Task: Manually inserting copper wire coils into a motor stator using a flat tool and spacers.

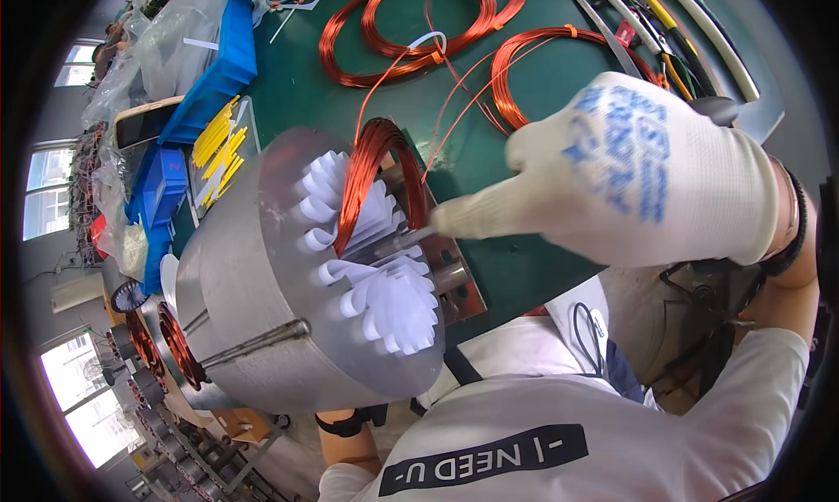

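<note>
My right hand, in a white glove with blue print, reaches in from the right. One digit stretches to the stator's open end; the others are curled. Its tip meets a thin grey metal piece at the slots; whether the hand grips it is unclear. A bundled copper wire coil arches out of the slots beside the fingertip. White slot liners stick out in a ring from the metal stator cylinder. My left wrist with a black band shows below the cylinder; the left hand is hidden behind it.
Loose copper wire coils lie on the green tabletop. Yellow strips, blue bins and a phone are at left. Sleeving tubes lie at the upper right. A metal rod leans along the cylinder.
</note>
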{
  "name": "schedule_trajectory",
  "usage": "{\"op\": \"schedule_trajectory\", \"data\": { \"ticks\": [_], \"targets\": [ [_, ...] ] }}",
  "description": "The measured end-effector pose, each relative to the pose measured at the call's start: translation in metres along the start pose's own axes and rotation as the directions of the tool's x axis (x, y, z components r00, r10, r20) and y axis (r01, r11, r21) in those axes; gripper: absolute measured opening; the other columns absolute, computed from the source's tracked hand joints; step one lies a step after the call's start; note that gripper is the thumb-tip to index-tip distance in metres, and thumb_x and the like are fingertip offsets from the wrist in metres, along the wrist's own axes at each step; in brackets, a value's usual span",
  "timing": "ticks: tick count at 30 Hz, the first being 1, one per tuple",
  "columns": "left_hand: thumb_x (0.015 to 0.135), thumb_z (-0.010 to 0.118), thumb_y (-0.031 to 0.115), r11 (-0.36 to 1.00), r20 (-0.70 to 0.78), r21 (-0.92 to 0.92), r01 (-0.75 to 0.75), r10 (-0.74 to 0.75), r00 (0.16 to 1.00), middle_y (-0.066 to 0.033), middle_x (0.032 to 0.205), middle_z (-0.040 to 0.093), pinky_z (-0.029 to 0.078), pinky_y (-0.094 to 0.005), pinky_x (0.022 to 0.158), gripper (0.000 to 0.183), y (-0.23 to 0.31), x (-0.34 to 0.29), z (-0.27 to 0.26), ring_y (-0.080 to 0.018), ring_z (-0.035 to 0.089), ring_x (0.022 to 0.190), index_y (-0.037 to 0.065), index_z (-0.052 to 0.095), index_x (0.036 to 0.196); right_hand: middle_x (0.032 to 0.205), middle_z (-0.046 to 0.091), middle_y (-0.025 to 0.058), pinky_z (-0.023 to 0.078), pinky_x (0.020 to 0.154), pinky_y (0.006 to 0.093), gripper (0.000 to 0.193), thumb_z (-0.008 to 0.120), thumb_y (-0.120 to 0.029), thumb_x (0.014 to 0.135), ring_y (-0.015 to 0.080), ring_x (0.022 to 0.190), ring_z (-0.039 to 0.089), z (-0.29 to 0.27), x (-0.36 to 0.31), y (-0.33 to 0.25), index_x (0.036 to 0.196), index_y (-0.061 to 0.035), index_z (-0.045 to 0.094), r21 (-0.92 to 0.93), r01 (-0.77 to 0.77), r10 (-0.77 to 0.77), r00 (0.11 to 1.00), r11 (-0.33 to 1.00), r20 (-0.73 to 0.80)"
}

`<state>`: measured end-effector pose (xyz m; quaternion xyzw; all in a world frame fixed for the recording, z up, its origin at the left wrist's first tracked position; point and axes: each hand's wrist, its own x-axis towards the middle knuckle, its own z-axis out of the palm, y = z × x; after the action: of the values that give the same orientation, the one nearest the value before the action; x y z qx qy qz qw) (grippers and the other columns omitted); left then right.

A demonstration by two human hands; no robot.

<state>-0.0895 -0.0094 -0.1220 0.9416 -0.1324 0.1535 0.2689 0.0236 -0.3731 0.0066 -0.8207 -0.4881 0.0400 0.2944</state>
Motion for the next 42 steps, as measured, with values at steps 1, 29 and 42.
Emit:
{"op": "schedule_trajectory", "data": {
  "ticks": [1,29,42],
  "targets": [
    [0.088,0.067,0.033,1.0,0.0,0.006,0.0,0.0,1.0,-0.0124,0.115,0.067,0.048,-0.0503,0.093,0.034,0.002,-0.001,0.0,-0.0361,0.062,0.102,0.01,0.068,0.112,0.07,0.056,0.0042,0.048,0.053,0.035,0.063,0.063,-0.002,0.071,0.0246,0.062,0.06,0.002,-0.001,0.005,0.128,-0.0285,0.064,0.061,0.005,-0.004,1.0,0.998,-0.015],
    [0.089,0.065,0.035,0.971,-0.005,-0.227,0.079,-0.082,0.997,-0.0128,0.114,0.067,0.048,-0.0506,0.092,0.033,0.004,0.003,-0.01,-0.036,0.063,0.1,0.01,0.067,0.111,0.062,0.052,0.0079,0.041,0.048,0.0353,0.058,0.062,0.003,0.066,0.0264,0.051,0.053,-0.017,0.014,-0.032,0.12,-0.0187,0.07,-0.097,-0.12,0.119,0.993,0.988,-0.013],
    [0.089,0.051,0.025,0.786,-0.214,0.184,-0.591,0.618,0.756,-0.0222,0.116,0.065,0.044,-0.0456,0.102,0.038,0.13,0.112,-0.09,-0.0373,0.061,0.111,-0.003,0.065,0.112,0.08,0.063,0.0084,0.052,0.068,0.0284,0.073,0.071,-0.056,0.083,0.0192,0.076,0.067,-0.079,-0.049,-0.036,0.117,0.0087,0.061,0.328,-0.781,0.836,0.547,0.531,-0.051]
  ]
}}
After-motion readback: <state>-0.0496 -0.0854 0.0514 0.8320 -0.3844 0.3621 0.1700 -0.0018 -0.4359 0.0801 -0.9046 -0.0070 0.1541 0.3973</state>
